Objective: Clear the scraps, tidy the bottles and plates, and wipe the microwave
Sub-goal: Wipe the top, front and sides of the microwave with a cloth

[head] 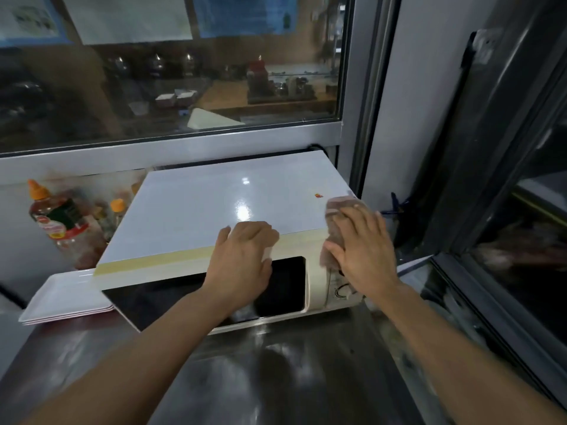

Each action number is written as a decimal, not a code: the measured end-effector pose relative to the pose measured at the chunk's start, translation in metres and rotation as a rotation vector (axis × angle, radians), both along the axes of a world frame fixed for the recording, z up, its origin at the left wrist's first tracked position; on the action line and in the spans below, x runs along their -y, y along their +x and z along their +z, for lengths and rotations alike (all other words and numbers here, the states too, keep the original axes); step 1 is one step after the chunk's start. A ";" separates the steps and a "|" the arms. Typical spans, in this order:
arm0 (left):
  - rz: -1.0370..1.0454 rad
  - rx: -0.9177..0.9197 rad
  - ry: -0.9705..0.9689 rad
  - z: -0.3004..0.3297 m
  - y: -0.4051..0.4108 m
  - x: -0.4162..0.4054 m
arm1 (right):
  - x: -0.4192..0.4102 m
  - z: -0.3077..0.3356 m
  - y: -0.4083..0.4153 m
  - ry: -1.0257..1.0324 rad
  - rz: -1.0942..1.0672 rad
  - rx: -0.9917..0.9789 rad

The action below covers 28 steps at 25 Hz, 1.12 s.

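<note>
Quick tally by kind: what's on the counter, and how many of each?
Microwave: 1
Sauce bottles with orange caps: 2 clearly seen; perhaps more hidden behind
Stacked white plates: about 3, edges blurred
Cloth, under the right hand: 1
Total: about 7

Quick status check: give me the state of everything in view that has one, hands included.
Microwave: door shut.
Cloth: pressed on the microwave's front right corner.
Right hand: flat on the cloth.
Left hand: resting on the microwave's front edge.
Plates: stacked.
Sauce bottle: capped, tilted.
</note>
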<state>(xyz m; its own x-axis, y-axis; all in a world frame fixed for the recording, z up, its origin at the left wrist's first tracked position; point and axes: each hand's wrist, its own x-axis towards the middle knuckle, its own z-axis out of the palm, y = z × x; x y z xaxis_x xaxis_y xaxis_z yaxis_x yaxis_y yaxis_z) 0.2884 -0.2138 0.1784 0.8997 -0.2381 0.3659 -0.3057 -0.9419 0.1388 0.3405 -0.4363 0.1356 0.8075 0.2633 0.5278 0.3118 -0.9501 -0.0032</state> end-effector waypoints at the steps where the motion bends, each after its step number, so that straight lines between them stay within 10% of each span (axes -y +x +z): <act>1: -0.007 -0.003 0.002 -0.002 0.003 0.008 | 0.016 0.000 0.004 0.063 -0.007 -0.023; 6: 0.041 -0.012 -0.088 -0.010 0.014 0.026 | 0.044 -0.041 -0.003 0.586 -0.113 -0.340; 11: 0.058 0.033 -0.160 -0.013 0.015 0.029 | 0.034 -0.052 -0.013 0.990 -0.066 -0.210; 19: 0.142 0.072 -0.178 -0.019 0.012 0.041 | 0.027 -0.009 0.001 0.717 0.238 -0.147; 28: 0.144 0.057 -0.164 -0.019 0.006 0.040 | 0.022 -0.039 -0.005 1.128 0.126 -0.217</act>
